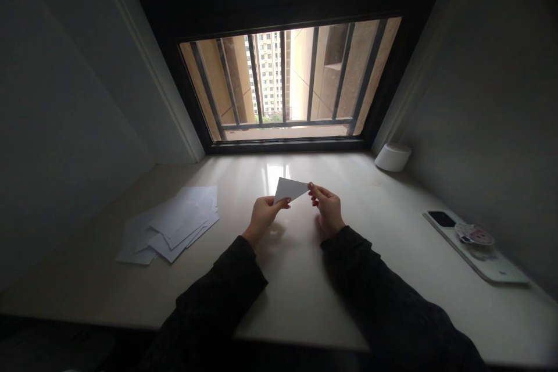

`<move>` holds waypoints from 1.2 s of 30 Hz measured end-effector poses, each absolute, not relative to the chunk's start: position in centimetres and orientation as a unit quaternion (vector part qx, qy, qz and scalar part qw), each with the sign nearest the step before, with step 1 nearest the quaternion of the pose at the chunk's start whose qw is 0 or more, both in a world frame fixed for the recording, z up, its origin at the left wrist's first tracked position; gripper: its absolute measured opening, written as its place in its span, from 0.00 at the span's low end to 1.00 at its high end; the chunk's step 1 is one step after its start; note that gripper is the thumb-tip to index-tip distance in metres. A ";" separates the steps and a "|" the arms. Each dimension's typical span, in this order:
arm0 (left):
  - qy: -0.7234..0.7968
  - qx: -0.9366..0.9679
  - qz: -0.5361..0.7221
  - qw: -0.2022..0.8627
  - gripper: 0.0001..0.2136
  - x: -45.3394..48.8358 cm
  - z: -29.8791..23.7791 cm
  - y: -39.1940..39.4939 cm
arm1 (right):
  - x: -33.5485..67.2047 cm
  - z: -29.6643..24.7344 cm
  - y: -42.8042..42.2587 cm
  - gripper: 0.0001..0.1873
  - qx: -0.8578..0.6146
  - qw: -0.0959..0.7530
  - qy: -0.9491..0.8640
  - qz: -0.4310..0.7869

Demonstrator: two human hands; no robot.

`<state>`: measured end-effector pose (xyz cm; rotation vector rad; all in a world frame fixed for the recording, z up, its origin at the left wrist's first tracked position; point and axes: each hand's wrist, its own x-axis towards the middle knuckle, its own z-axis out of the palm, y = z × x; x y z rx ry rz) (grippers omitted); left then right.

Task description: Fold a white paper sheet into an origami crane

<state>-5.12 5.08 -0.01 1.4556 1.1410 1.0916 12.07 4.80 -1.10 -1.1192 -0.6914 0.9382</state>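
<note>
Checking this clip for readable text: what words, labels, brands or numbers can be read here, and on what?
The folded white paper between the left hand and right hand: no text visible.
The loose white sheets: no readable text.
The round printed disc on the white tray: any lettering is too small to read.
Nothing else here can be read.
</note>
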 end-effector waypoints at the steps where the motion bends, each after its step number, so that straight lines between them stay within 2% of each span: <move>1: 0.468 0.596 0.449 0.475 0.16 -5.2 -0.1 5.1 | 12.1 -1.1 4.7 0.20 -0.499 0.689 -0.309 0.425; 7: 0.462 0.598 0.437 0.488 0.16 -5.3 0.0 5.1 | 12.3 -1.4 4.6 0.19 -0.498 0.678 -0.299 0.450; 11: 0.466 0.589 0.430 0.501 0.16 -5.3 0.2 5.1 | 12.7 -1.4 4.8 0.26 -0.485 0.679 -0.318 0.450; 14: 0.468 0.599 0.423 0.494 0.17 -5.4 0.2 5.3 | 12.9 -0.9 4.8 0.28 -0.481 0.645 -0.378 0.458; 17: 0.484 0.636 0.403 0.445 0.17 -5.9 0.1 5.5 | 13.0 -0.5 4.6 0.25 -0.493 0.569 -0.480 0.451; 20: 0.526 0.670 0.391 0.350 0.15 -6.6 0.3 5.8 | 13.1 -0.6 4.3 0.20 -0.495 0.502 -0.536 0.464; 22: 0.540 0.666 0.412 0.308 0.14 -7.1 0.5 6.1 | 13.0 -0.8 4.2 0.20 -0.492 0.467 -0.552 0.485; 24: 0.539 0.639 0.460 0.300 0.18 -7.5 0.7 6.5 | 12.8 -1.1 4.1 0.20 -0.486 0.463 -0.546 0.501; 27: 0.529 0.580 0.510 0.350 0.27 -7.6 0.7 6.9 | 12.0 -1.2 3.9 0.21 -0.468 0.513 -0.504 0.514; 32: 0.447 0.596 0.486 0.457 0.16 -6.2 -0.1 6.3 | 10.5 -1.1 3.3 0.21 -0.447 0.542 -0.462 0.541; 36: 0.432 0.566 0.493 0.499 0.14 -5.2 -0.1 5.3 | 10.2 -1.2 3.1 0.22 -0.453 0.542 -0.461 0.537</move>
